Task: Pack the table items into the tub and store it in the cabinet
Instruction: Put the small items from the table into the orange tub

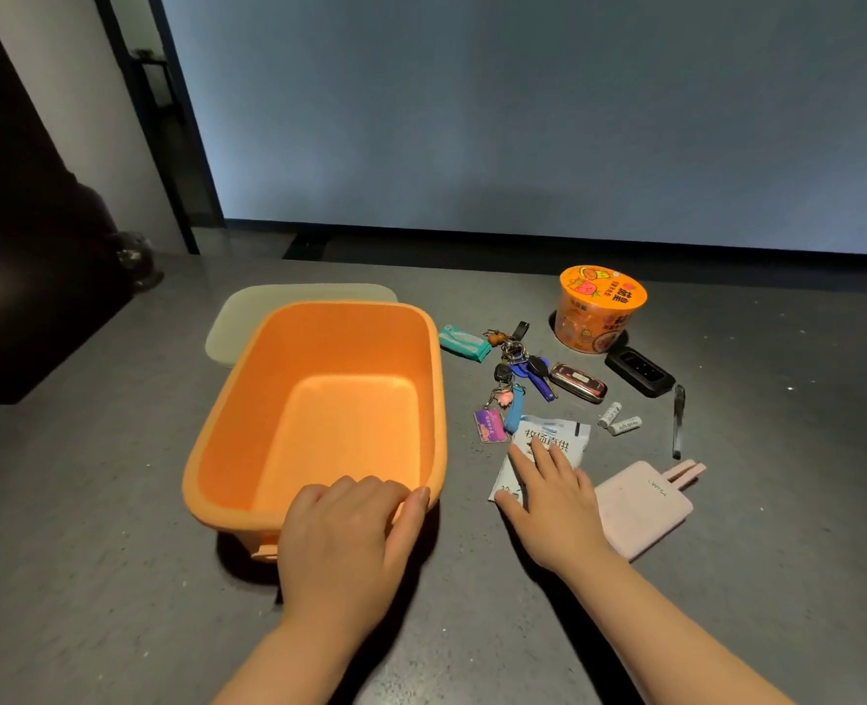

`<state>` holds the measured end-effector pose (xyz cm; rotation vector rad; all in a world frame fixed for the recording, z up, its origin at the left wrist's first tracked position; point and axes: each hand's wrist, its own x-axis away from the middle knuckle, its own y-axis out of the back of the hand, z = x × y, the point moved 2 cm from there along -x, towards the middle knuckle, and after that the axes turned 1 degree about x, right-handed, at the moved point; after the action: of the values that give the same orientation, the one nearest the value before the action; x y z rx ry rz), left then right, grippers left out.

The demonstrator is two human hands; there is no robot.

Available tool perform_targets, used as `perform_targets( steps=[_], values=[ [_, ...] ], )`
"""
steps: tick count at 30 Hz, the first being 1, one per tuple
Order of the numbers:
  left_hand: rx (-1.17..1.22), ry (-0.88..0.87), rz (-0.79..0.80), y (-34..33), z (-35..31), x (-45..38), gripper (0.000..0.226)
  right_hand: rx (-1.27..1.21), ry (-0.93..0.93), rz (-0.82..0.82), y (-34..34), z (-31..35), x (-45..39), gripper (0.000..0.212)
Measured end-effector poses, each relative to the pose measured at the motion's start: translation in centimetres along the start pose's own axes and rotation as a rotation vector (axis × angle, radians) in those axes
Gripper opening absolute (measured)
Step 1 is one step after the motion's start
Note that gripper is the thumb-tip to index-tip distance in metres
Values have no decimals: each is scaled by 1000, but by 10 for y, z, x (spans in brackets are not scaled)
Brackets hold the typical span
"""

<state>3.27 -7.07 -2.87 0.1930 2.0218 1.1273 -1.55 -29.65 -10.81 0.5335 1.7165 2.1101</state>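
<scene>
Snack packet, near worktop's front edge: light, crinkly, slippery film; best pinched at an edge. Right hand flat upon it, fingers straight. Left hand gripping orange tub rim.

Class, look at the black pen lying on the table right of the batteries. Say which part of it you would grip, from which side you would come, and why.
Grip the black pen around the middle of its barrel, coming from above with thumb and finger across it. It lies flat, long and thin, running near to far, apart from the batteries and the pink power bank, so both sides look free.
</scene>
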Motion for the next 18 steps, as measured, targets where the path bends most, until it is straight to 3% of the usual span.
perform_targets(
  steps=[12, 18],
  values=[
    [-123, -62, -52, -7, 2, 0, 48, 44, 182, -82, 14, 12, 11, 40],
    [-121, -80, -51, -8, 2, 1, 49, -233, 359, -28, 5, 10, 56, 36]
  ],
)
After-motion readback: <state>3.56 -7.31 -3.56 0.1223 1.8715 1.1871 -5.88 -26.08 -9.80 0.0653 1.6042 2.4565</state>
